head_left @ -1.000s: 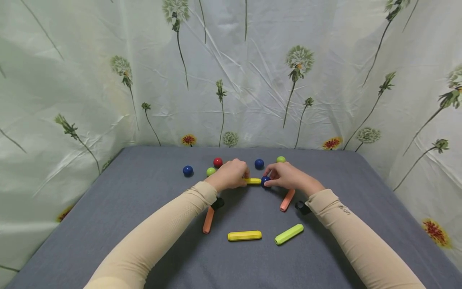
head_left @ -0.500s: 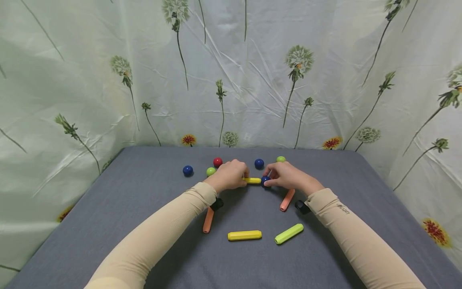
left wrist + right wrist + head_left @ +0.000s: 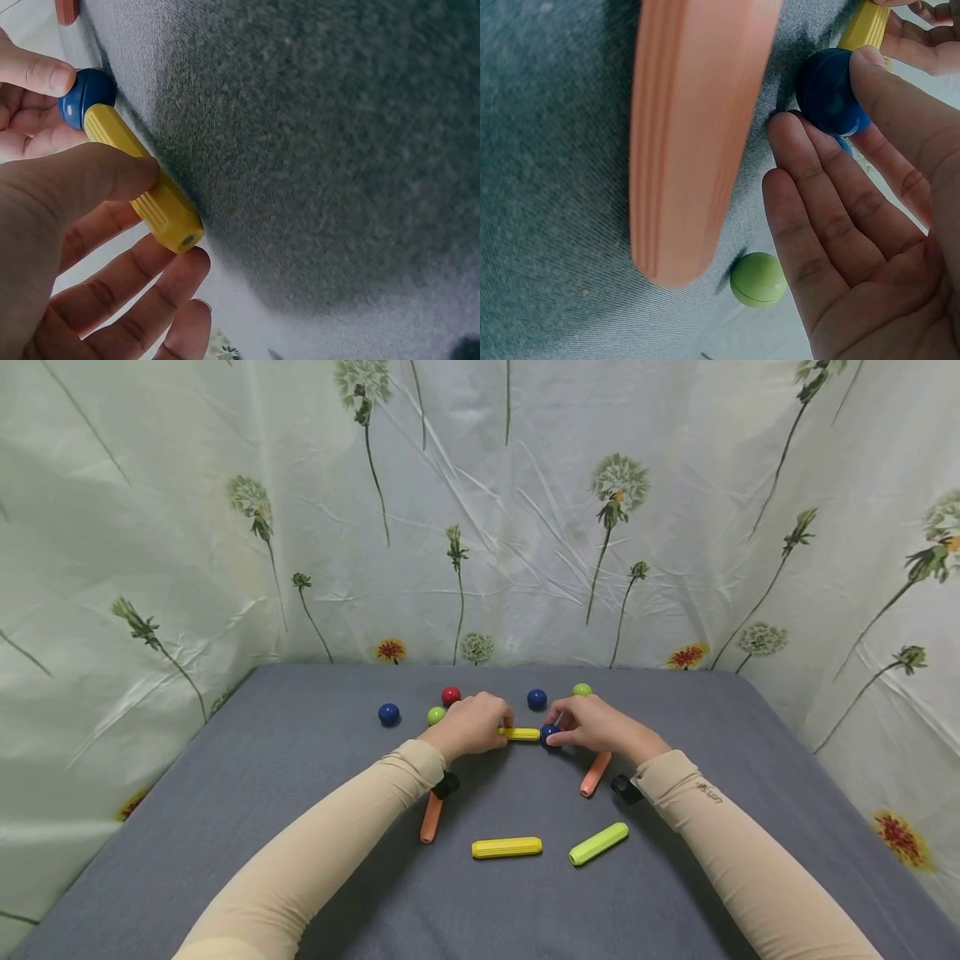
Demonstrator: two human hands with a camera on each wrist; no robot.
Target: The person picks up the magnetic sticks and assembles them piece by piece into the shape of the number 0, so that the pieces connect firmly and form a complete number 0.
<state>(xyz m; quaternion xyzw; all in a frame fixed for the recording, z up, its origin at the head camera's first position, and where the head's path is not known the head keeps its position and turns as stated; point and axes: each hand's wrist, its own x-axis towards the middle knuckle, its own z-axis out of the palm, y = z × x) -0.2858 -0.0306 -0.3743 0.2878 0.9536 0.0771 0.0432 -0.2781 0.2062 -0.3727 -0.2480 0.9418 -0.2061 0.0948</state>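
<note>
Between thumb and fingers, my left hand (image 3: 471, 725) pinches a yellow ridged rod (image 3: 161, 210) lying along the cloth. A small hole shows in the rod's near end in the left wrist view. My right hand (image 3: 596, 724) holds a glossy dark blue ball (image 3: 829, 90) by thumb and fingertips. The ball sits right at the rod's far end, in line with it. Just below the right hand lies an orange ridged rod (image 3: 697, 142), large in the right wrist view. Another orange rod (image 3: 431, 817) lies under the left wrist, partly hidden by it.
Behind the hands are a red ball (image 3: 451, 696), blue balls (image 3: 388, 714) and green balls (image 3: 436, 716). Nearer the front lie a second yellow rod (image 3: 506, 847) and a lime green rod (image 3: 598, 844). A flowered curtain (image 3: 480, 510) hangs behind the grey cloth-covered table (image 3: 315, 735).
Both hands keep their hold on the yellow rod and the blue ball, almost still. The whole head view has shifted very slightly to the left.
</note>
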